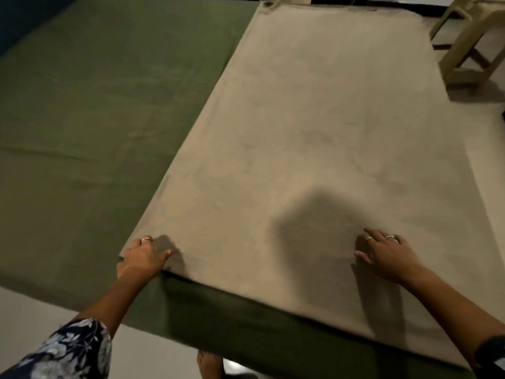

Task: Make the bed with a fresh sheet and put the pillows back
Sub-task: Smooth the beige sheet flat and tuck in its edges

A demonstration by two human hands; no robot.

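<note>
The folded beige sheet (314,149) lies over the bed's (82,119) right half, long axis running away from the person; left hand (143,255) grips its near-left corner, right hand (388,255) presses flat, fingers extended.

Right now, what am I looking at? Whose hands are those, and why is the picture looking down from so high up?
There is just one picture, taken by a small camera worn on a person's head, so you see what they see when they look down. No machine here, only a person's two bare hands. They are making a bed. The bed is covered in a dark green sheet. On top of its right part lies a tan sheet, folded flat. The left hand grips the tan sheet's near left corner. The right hand rests on the sheet with spread fingers, pressing it flat. Both hands wear rings. A plastic stool stands on the floor beyond the bed. No pillows show in this view.
</note>
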